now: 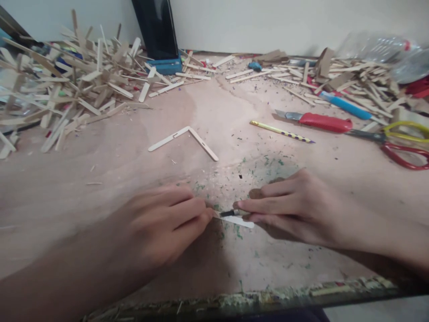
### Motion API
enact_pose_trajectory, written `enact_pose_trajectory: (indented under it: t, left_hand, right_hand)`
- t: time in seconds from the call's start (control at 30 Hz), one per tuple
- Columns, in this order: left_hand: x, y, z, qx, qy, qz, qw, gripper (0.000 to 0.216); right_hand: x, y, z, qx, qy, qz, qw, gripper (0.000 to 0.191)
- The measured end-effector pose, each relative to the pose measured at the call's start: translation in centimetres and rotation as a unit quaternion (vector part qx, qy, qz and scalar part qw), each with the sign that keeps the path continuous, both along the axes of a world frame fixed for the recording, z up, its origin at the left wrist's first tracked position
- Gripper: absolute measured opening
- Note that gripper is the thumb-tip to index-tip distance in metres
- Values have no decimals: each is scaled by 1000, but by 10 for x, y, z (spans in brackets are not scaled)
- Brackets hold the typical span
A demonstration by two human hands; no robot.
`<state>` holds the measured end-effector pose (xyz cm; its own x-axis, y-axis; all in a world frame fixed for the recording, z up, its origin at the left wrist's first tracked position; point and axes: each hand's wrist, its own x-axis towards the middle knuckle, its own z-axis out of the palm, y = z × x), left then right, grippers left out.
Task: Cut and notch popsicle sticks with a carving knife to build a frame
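My left hand (170, 219) pinches one end of a pale popsicle stick (239, 221) and presses it down on the wooden table. Closed around a small craft knife (229, 213), my right hand (288, 203) holds its dark blade against the stick, close to my left fingertips. The knife's handle is mostly hidden in my fingers. Beyond my hands, two popsicle sticks (170, 137) lie end to end in a bent V shape, each with a small notch. Green shavings are scattered around the blade.
A large heap of popsicle sticks (90, 85) fills the back left, beside a phone (157, 29) in a blue stand (164, 65). At right lie a patterned pencil (281, 132), a red-handled utility knife (325, 122), scissors (405, 143), a blue-handled tool (348, 106) and plastic bottles (378, 47).
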<state>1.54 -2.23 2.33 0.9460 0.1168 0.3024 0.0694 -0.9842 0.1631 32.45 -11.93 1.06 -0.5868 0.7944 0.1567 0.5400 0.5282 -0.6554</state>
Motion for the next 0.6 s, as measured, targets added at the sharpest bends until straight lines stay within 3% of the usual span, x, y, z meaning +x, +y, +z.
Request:
enact_pose_trajectory:
  t: [0.27,0.43,0.6]
  left_hand:
    - [-4,-2,-16,-17,-33,5,999,39]
    - [-6,-1,-17,-6,-27,1,1000,25]
    - [-7,-1,-17,-18,-3,8,1000,25]
  right_hand:
    - [0,-2,-3,18,-12,4,1000,27]
    - [3,-2,-6,23,-5,7,1000,29]
    - [0,0,-5,3,-2,5,1000,31]
